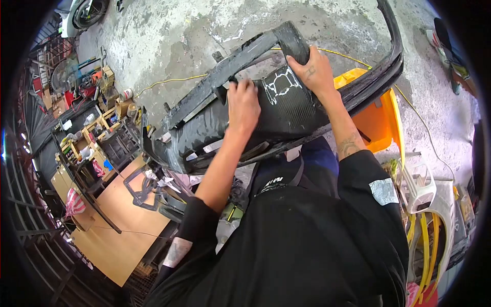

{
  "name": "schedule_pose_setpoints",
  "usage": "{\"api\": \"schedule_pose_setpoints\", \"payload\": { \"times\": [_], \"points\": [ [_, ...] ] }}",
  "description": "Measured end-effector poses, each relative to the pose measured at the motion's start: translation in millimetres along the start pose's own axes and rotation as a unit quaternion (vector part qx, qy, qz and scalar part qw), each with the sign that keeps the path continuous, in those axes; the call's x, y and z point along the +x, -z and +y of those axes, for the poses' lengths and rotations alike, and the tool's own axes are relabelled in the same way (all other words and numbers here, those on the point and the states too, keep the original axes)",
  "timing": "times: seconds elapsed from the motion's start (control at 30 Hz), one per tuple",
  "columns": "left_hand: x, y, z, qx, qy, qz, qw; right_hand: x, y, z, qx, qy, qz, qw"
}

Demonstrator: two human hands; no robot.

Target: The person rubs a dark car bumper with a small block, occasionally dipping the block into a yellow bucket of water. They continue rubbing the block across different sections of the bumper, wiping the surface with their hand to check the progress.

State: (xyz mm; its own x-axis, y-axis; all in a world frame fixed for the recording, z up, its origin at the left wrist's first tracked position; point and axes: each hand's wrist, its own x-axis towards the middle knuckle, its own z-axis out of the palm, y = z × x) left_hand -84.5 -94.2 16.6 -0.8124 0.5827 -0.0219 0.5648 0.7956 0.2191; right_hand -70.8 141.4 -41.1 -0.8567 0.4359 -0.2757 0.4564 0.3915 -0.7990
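Observation:
A black car bumper [302, 115] with a carbon-fibre weave and white markings lies across in front of my body. My right hand [314, 74] grips its upper right corner, thumb on the near face and fingers curled over the far side. My left hand [244, 105] is closed against the bumper's middle, just below the long upper bar. By its fingertips shows a small dark piece [221, 94], partly hidden by the fingers; I cannot make out what it is. Grey, dusty patches mark the bumper's left part.
An orange bin [378, 125] stands behind the bumper's right end. A yellow cord [171, 80] runs over the concrete floor [169, 36]. Tools and boxes crowd the left, near a brown board [120, 220]. White and yellow parts [417, 181] lie at right. A person's shoe [434, 43] shows at upper right.

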Motion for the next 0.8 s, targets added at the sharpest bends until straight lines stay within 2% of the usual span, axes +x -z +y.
{"api": "schedule_pose_setpoints", "payload": {
  "times": [0.07,0.2,0.27,0.43,0.5,0.6,0.67,0.7,0.8],
  "points": [
    [-4,3,0,-0.015,-0.032,0.021,0.999,-4,-5,3,-0.016,0.025,0.023,0.999],
    [13,-13,-12,0.037,-0.004,-0.035,0.999,-11,0,0,-0.017,-0.014,0.003,1.000],
    [11,-14,-7,0.053,0.022,0.014,0.998,-8,-3,0,-0.031,0.004,0.020,0.999],
    [16,-5,-4,0.034,0.032,-0.010,0.999,-3,1,-3,-0.015,-0.018,-0.002,1.000],
    [10,-8,7,0.023,0.039,0.011,0.999,-8,-2,-1,-0.011,-0.025,-0.003,1.000],
    [2,-2,11,0.000,-0.028,-0.011,1.000,-6,-2,0,-0.011,-0.002,0.006,1.000],
    [22,-1,-7,0.031,-0.010,-0.052,0.998,-7,-1,-2,-0.002,-0.009,-0.002,1.000],
    [25,-9,-5,0.065,-0.005,-0.015,0.998,-11,-1,0,-0.004,-0.012,-0.002,1.000],
    [8,-13,9,0.042,-0.005,-0.016,0.999,-6,-3,-2,-0.042,-0.020,0.002,0.999]
  ]
}}
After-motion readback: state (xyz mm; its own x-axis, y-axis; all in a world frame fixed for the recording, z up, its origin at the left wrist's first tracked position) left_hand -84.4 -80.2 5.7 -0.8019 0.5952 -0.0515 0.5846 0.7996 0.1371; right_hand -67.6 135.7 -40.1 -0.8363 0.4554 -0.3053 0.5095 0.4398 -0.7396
